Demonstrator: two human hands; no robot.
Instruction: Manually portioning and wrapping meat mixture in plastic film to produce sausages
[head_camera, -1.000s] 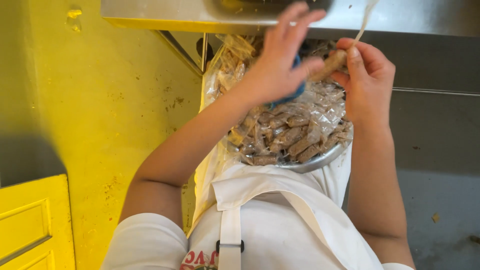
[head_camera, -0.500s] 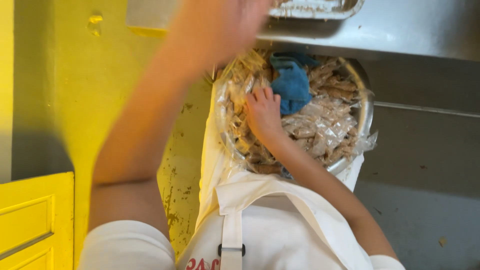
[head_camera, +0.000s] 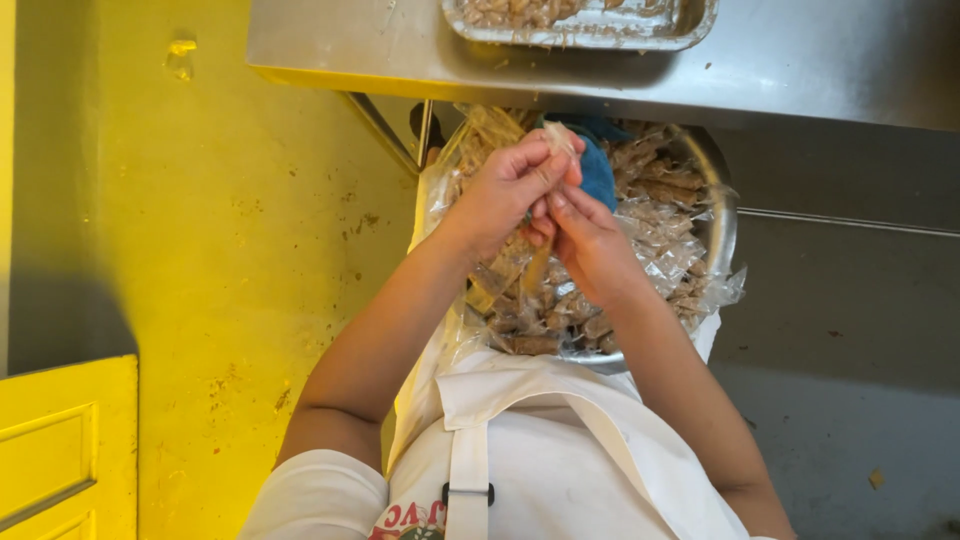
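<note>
2 hands (head_camera: 545, 205) around wrapped sweet (head_camera: 557, 138)

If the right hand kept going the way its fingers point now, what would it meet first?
The right hand points up the picture, fingertips against the left hand around a small wrapped piece. Going straight on, it would probably meet the blue cloth first, then the steel table edge; depth is unclear.

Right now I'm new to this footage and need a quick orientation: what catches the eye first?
The two hands meet at centre frame: the left hand and right hand pinch a small clear wrapper together. Under them sits a metal bowl heaped with wrapped brown sweets and a blue cloth. A bright yellow wall fills the left side.
</note>
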